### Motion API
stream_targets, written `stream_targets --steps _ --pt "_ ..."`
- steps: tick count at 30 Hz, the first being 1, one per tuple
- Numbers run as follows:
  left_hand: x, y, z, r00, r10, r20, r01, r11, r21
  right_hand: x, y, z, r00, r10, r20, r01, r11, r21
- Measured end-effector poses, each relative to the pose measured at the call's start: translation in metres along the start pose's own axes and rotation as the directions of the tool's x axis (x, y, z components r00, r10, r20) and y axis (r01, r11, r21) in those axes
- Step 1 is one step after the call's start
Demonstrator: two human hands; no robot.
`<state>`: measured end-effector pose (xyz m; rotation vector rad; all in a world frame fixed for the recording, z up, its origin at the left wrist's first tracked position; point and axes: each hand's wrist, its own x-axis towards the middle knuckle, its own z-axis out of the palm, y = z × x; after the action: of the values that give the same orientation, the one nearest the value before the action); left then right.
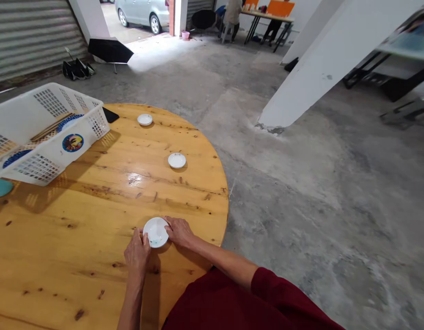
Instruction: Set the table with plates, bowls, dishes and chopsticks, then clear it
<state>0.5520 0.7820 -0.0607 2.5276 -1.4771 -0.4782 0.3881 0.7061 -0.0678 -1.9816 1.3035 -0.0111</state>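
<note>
A small white dish (156, 232) with a faint printed pattern is between my hands, close to the near edge of the round wooden table (105, 243). My left hand (137, 250) pinches its left rim, thumb on top. On the opposite side my right hand (179, 231) grips the right rim with the fingers bent. Whether the dish rests on the wood or is slightly raised, I cannot tell. Two similar dishes stand farther along the table's curved edge: one white dish (177, 160) in the middle and another white dish (145, 120) toward the back.
At the left stands a white plastic basket (50, 156) with chopsticks (53, 127) and blue-rimmed plates inside. A black flat object (110, 114) lies behind it, a teal item (1, 188) in front. Beyond are a slanting pillar (301, 78), an open umbrella (110, 50) and people at far tables.
</note>
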Motion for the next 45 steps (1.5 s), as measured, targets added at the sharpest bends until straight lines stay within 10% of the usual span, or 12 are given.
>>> stream_targets --steps 15,24,31,45 --pt "-0.011 0.006 -0.007 0.970 -0.070 0.231 0.104 0.985 -0.135 0.001 0.002 0.007 0.997 0.077 -0.021 -0.070 0.967 0.243" --pt "-0.056 0.047 0.013 0.934 0.130 0.331 -0.063 0.976 -0.208 -0.075 0.059 0.011 0.968 0.238 -0.084 -0.167 0.853 0.495" --pt "-0.110 0.080 0.034 0.947 0.078 0.311 -0.011 0.977 -0.213 -0.115 0.102 0.013 0.979 0.202 -0.033 -0.143 0.789 0.598" --pt "-0.182 0.298 0.094 0.882 0.165 0.440 -0.069 0.972 -0.226 -0.219 0.294 -0.103 0.952 0.264 -0.151 -0.110 0.761 0.639"
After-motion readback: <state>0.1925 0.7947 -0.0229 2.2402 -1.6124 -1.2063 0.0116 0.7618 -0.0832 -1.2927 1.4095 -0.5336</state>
